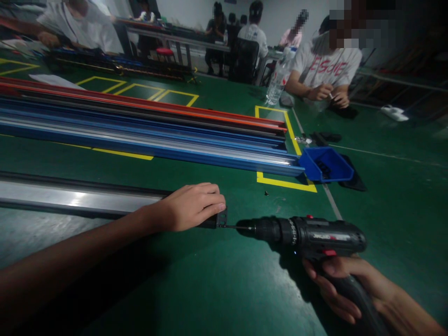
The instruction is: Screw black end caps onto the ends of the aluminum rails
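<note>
My right hand (339, 284) is wrapped round the grip of a black cordless drill (325, 238) with red buttons. Its long thin bit (229, 227) points left and reaches the lower corner of a black end cap (223, 217). That cap sits at the right end of a long black channel (80, 196) with a shiny metal inner face. Over this end lies my left hand (194, 205), its fingers curled round the channel just beside the cap. The part of the channel under my palm is hidden.
Beyond lie long blue channels (157, 142) and an orange channel (175, 106). A blue bin (327, 164) holds dark small parts; a small dark piece (266, 193) lies nearer. A water bottle (278, 81) stands by a person in a white shirt (325, 65). Yellow tape marks the green table.
</note>
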